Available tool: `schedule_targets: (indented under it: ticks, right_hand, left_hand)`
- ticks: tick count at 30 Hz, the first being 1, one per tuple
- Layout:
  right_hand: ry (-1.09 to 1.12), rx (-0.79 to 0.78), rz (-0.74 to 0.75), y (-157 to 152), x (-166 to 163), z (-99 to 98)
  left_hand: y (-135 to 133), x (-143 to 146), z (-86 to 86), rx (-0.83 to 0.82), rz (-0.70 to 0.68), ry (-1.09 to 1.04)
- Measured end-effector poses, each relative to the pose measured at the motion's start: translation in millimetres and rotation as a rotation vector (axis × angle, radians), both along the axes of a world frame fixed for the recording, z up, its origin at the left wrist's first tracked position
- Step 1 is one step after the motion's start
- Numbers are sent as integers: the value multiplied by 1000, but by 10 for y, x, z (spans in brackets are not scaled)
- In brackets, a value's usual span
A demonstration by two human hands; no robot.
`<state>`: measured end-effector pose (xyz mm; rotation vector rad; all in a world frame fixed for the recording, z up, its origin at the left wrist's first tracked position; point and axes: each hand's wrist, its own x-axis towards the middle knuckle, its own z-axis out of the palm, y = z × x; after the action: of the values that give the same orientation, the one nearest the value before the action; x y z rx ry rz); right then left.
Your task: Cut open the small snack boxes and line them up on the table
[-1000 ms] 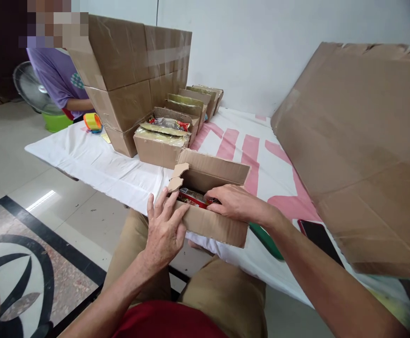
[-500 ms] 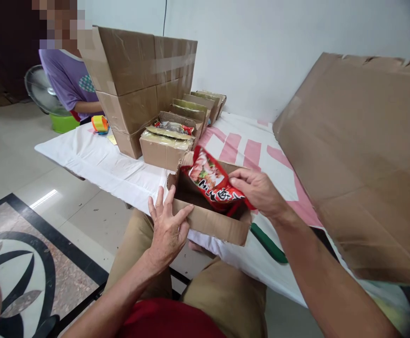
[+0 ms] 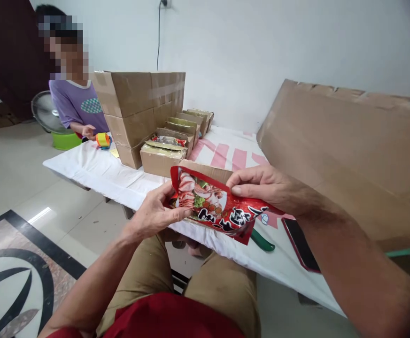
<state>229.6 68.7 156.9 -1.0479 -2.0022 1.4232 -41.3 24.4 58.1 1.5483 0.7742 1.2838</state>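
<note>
A red printed food packet [image 3: 212, 199], with a meat picture and dark lettering, is held up in front of me. My left hand [image 3: 160, 211] grips its left end, thumb on the front face. Along its upper right edge, my right hand [image 3: 261, 188] pinches it between thumb and fingers. Behind the packet stands a small cardboard box [image 3: 205, 168], mostly hidden; its back edge shows. To the right of the packet a dark green handle [image 3: 263, 241] rests on the cloth, its other end hidden.
Open boxes holding packets [image 3: 164, 157] line up beside stacked taped cartons [image 3: 134, 98]. A large cardboard sheet [image 3: 331, 141] stands at right, near a phone [image 3: 301, 244]. Across the table [image 3: 116, 185], a person in purple [image 3: 74, 105] has a hand by a yellow-orange tape dispenser [image 3: 102, 140].
The red packet has come up out of the box, turning its front toward me. My left hand has left the box rim and taken the packet's left end. The view has tilted upward.
</note>
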Motion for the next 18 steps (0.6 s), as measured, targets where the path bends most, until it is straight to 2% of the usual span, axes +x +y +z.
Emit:
schedule_targets:
  ticks: [3,6,8,11,14,16,18]
  right_hand:
    - [134,126,-115,-57,74,-15]
    - [211,227,-180,-138,110,-161]
    - [196,248,-176,-215,40,-285]
    - [326,232,-309,-321,-132,-382]
    - [464,198,-436,-359,-200,-283]
    - [497,204,-453,-344,-162,-130]
    - [533,283,-474,-313,-105,51]
  left_hand:
    - [-50,3,-3,-174,21,-226]
    - [-52,9,-9,-220,130,-403]
    - [-35,42,14,-209,181,-440]
    - [-24,113,112,-191,145,-410]
    - [-22,149,322,-142,53,-339]
    - [19,153,522,-65,47,-289]
    - [115,158,743,30,75,-266]
